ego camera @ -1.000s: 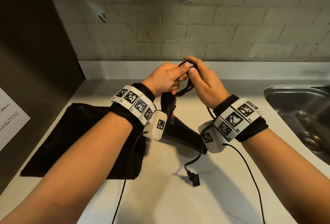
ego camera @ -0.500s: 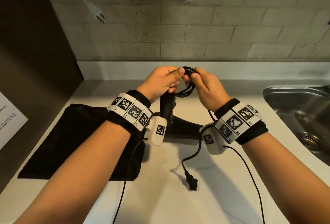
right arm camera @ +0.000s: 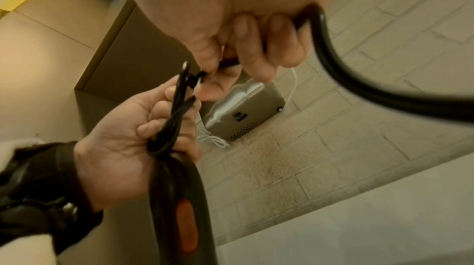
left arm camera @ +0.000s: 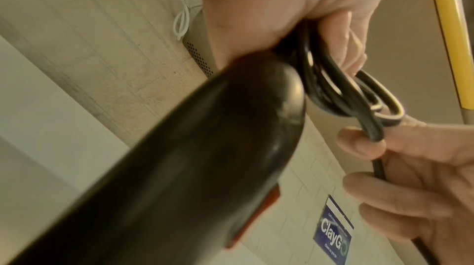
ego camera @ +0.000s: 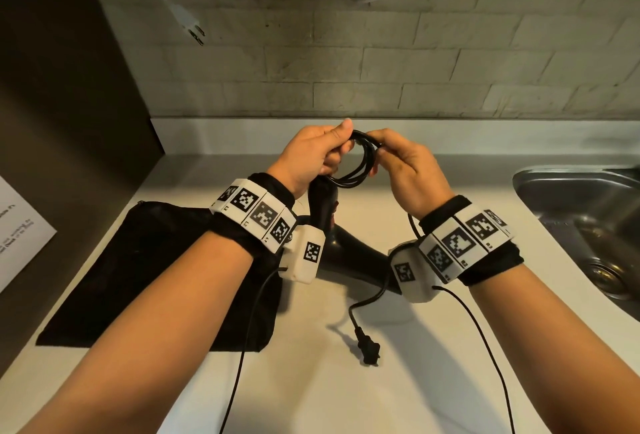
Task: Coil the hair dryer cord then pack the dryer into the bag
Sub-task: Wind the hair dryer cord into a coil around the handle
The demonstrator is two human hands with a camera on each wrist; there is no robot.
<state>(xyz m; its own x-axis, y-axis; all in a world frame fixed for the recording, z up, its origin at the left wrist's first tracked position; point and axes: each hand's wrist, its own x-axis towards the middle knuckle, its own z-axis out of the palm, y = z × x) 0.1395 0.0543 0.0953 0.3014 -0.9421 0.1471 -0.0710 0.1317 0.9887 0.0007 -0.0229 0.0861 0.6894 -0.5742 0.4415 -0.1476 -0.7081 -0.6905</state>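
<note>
A black hair dryer (ego camera: 349, 250) hangs over the white counter, handle up, with an orange switch (right arm camera: 187, 229) on the handle. My left hand (ego camera: 311, 156) grips several black cord loops (ego camera: 360, 160) at the top of the handle (left arm camera: 205, 147). My right hand (ego camera: 405, 163) pinches the cord at the loops' right side, and the free cord runs down through its fingers (right arm camera: 259, 46). The cord's tail ends in a black plug (ego camera: 369, 352) just above the counter. A flat black bag (ego camera: 156, 277) lies on the counter at the left, under my left forearm.
A steel sink (ego camera: 588, 225) is sunk into the counter at the right. A white cord with a plug (ego camera: 188, 23) hangs from a grey wall unit (right arm camera: 246, 113) on the tiled wall. A dark panel with a paper notice (ego camera: 20, 225) stands on the left.
Both hands have risen slightly and another loop has gathered in my left hand. The hanging tail has shortened and the plug has swung a little to the left.
</note>
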